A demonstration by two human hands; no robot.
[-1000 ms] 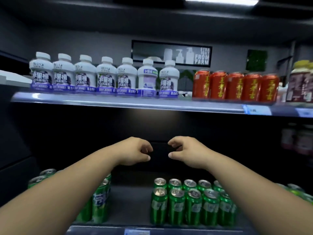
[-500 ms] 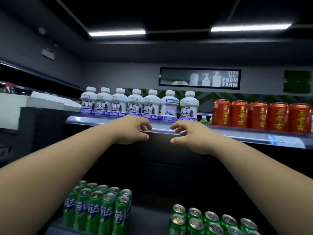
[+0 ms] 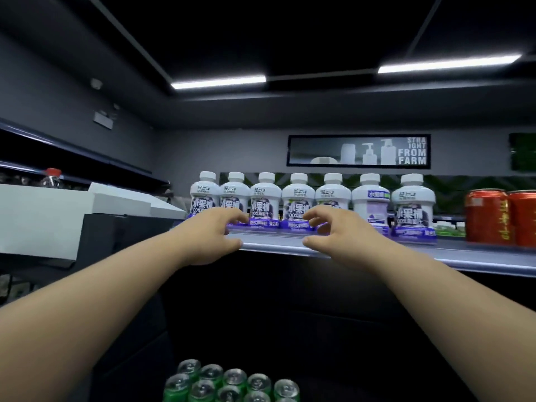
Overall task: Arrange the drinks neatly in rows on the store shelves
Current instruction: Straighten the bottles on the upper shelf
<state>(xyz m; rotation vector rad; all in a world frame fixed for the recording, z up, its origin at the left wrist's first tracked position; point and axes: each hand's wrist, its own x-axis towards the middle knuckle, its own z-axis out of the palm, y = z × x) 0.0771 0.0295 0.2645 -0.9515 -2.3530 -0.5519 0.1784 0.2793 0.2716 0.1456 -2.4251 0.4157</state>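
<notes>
Head view: at 6 o'clock, closest in, the silver tops of a block of green cans (image 3: 232, 381) stand in rows low down. Both bare forearms rise from the lower corners and stretch forward, converging on the middle. The left hand (image 3: 208, 236) and right hand (image 3: 342, 236) hover side by side, palms down, over the front lip of the shelf (image 3: 464, 256). Each is half-open, with fingers loosely bent and thumb held out below, and neither holds anything. Their fingertips overlap the bottle bases, but I cannot tell whether they touch.

Just beyond, seven white bottles (image 3: 298, 204) stand upright in one row along the shelf edge. Their purple labels carry large Chinese characters and "100%". The sixth bottle (image 3: 370, 204) from the left shows a different, paler face. At 3 o'clock on the same shelf stand red cans (image 3: 487, 217) with yellow Chinese lettering. At 9 o'clock is a white box (image 3: 43, 216). On the far wall, at 1 o'clock, a sign (image 3: 359, 150) reads "STRAIGHT FROM FARM".
</notes>
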